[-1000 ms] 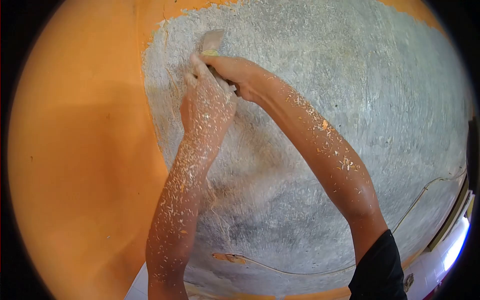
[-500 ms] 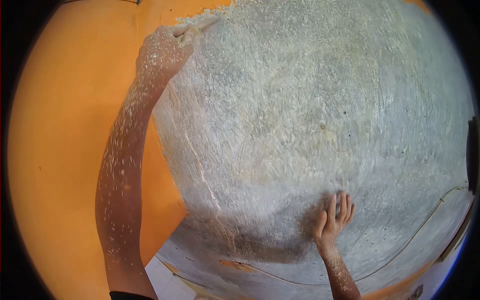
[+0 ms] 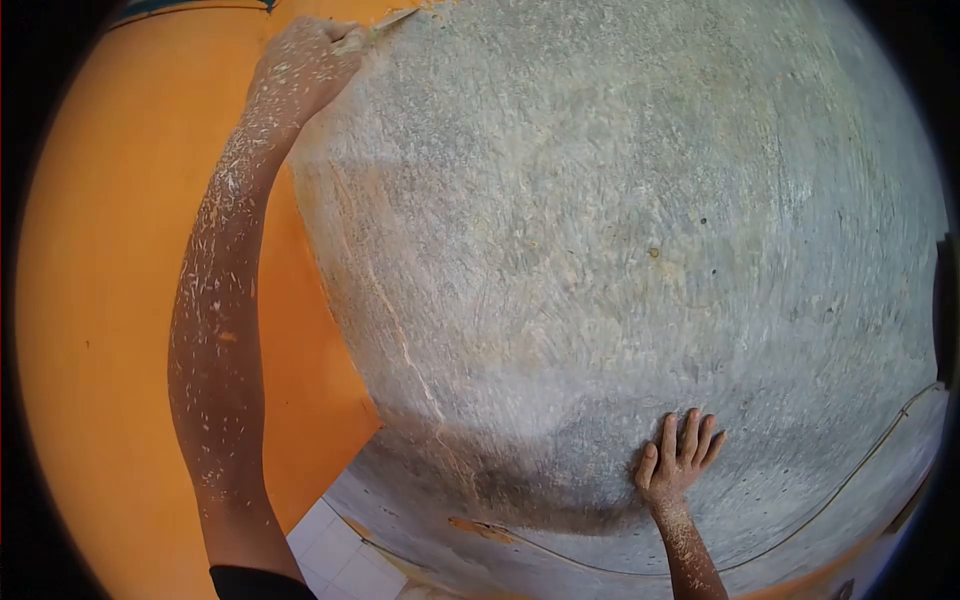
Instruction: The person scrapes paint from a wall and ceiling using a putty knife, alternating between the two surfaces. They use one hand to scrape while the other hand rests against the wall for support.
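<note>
High on the left, my left hand (image 3: pixel 312 62) is closed around a scraper (image 3: pixel 396 19), whose thin pale blade sticks out to the right. The blade lies at the edge between orange paint and the bare grey wall (image 3: pixel 580 230). Most of the scraper's handle is hidden in my fist. Paint flakes speckle my left hand and forearm. Lower right, my right hand (image 3: pixel 682 460) rests against the grey wall, palm toward it and fingers spread, holding nothing. Flakes also cling to the right wrist.
An orange-painted wall (image 3: pixel 120 300) meets the grey one at the left corner. A thin cable (image 3: pixel 830 490) curves along the lower wall. White floor tiles (image 3: pixel 335 560) show at the bottom. A dark object (image 3: pixel 944 310) stands at the right edge.
My left hand and the scraper have shifted up and to the left. My right hand appears lower in view, its fingers spread wider. Less orange shows beside the blade.
</note>
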A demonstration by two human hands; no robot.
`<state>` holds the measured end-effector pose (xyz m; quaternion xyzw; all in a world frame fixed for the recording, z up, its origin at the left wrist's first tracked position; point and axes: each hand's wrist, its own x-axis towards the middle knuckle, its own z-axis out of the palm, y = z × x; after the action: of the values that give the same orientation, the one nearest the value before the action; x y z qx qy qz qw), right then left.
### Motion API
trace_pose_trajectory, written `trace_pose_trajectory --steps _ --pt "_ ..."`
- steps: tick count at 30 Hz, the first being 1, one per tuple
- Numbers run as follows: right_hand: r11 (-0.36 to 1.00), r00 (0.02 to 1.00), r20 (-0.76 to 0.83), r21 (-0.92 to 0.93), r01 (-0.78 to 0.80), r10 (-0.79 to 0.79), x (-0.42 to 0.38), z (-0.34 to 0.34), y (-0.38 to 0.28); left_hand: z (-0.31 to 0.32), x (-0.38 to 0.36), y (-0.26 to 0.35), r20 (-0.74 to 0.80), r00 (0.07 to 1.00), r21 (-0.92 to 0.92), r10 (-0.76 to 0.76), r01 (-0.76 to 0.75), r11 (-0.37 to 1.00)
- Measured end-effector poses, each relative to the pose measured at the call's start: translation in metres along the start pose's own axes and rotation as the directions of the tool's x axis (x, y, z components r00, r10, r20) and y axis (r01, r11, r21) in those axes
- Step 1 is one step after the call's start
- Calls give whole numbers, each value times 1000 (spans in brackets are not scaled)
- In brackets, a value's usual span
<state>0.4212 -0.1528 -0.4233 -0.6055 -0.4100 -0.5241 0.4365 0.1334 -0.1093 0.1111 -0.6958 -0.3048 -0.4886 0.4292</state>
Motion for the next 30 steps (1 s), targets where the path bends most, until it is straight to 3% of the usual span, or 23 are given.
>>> trace_pose_trajectory --steps 1,4,10,13,16,19,22,25,28,30 --pt "1000 1000 3 -1 8 -8 0 1 2 2 1 0 -63 998 11 2 -2 1000" --pt "1000 1000 -2 -6 -15 15 1 0 0 -2 -6 8 11 997 -64 -71 71 995" --pt "1000 1000 -2 25 -4 4 3 1 0 -9 -9 25 53 998 -86 -41 45 995" --pt "999 1000 15 39 5 -6 -1 -2 1 5 -2 33 -94 995 17 -33 34 999" --pt "998 1000 14 54 22 -22 0 0 6 -15 5 36 85 995 143 48 -60 988" --pt "999 1000 26 53 11 -13 -4 -4 3 7 10 34 -108 994 99 -2 13 995" --pt "997 1000 6 70 29 -29 0 0 8 -12 9 43 74 997 131 29 -38 991" --pt "997 1000 14 73 21 -22 -5 -2 6 11 8 39 -152 988 46 7 0 999" --pt "996 1000 -2 86 28 -28 -1 1 6 -5 1 56 -88 995 180 55 -39 983" --pt "996 1000 0 82 18 -18 -4 -1 7 -6 9 65 -89 988 128 123 -111 986"
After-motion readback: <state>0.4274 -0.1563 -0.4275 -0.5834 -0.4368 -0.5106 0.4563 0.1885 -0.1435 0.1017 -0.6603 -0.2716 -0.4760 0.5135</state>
